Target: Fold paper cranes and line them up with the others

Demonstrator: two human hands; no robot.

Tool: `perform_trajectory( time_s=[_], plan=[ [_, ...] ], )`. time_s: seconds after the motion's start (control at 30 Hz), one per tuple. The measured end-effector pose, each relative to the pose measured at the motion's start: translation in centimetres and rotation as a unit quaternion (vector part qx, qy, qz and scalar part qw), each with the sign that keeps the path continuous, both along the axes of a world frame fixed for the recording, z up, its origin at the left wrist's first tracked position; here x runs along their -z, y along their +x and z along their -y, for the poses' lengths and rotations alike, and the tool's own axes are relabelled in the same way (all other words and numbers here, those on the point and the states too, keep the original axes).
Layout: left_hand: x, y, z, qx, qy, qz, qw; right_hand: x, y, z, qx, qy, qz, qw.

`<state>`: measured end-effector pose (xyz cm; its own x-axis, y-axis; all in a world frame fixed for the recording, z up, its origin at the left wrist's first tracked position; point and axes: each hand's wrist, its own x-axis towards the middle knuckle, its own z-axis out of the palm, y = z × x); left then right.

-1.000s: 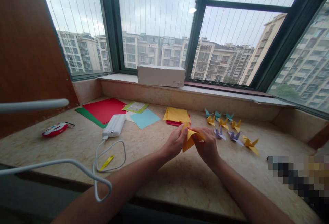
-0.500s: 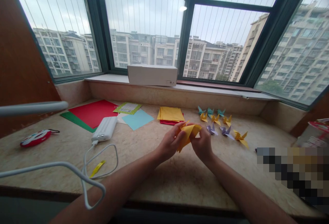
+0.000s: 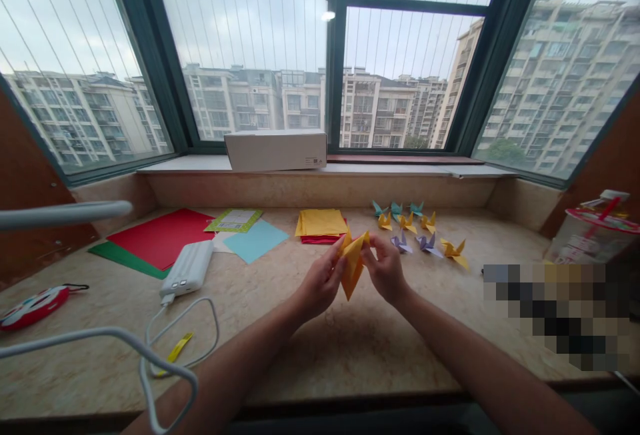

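A partly folded yellow origami crane (image 3: 353, 268) is held up between my two hands above the counter, one point hanging down. My left hand (image 3: 323, 282) pinches its left side, thumb in front. At its upper right corner, the fingers of my right hand (image 3: 386, 268) are closed on the paper. Behind and to the right stand several finished paper cranes: teal ones (image 3: 396, 210), yellow ones (image 3: 407, 223) and purple ones (image 3: 427, 244), with a larger yellow crane (image 3: 455, 253) nearest me. Just behind my hands lies a stack of yellow folded paper (image 3: 320, 222) on red pieces.
On the left lie red paper (image 3: 160, 235), green paper (image 3: 127, 260), light blue paper (image 3: 257, 240) and a white power bank (image 3: 187, 268) with a looping cable (image 3: 110, 333). A red-and-white cutter-like object (image 3: 37, 305) sits far left. A white box (image 3: 276, 150) rests on the sill; a clear cup (image 3: 585, 235) stands right.
The yellow paper has turned from a spread, open shape to a narrower, downward-pointing one. My right fingers have moved to its upper corner. The camera view has swung slightly right.
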<state>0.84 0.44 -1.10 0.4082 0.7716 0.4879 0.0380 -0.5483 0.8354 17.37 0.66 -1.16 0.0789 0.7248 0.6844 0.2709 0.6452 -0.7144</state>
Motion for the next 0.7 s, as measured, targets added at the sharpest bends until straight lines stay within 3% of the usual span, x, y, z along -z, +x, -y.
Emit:
perform_trajectory(
  time_s=[0.23,0.4,0.53,0.7],
  plan=[
    [-0.39,-0.16,0.24,0.027,0.001,0.008,1.000,-0.37,0.16,-0.09,-0.086,-0.056,-0.069,0.992],
    [-0.04,0.03,-0.25,0.029,-0.046,0.092,0.994,-0.52,0.15,0.21,-0.099,-0.042,-0.053,0.993],
    [0.26,0.03,-0.72,0.031,-0.078,0.137,0.987,-0.28,0.14,0.18,-0.083,-0.027,-0.006,0.996],
    [-0.22,0.02,-0.10,0.059,-0.091,0.118,0.987,-0.13,0.07,0.07,-0.037,-0.003,0.044,0.998]
  ],
)
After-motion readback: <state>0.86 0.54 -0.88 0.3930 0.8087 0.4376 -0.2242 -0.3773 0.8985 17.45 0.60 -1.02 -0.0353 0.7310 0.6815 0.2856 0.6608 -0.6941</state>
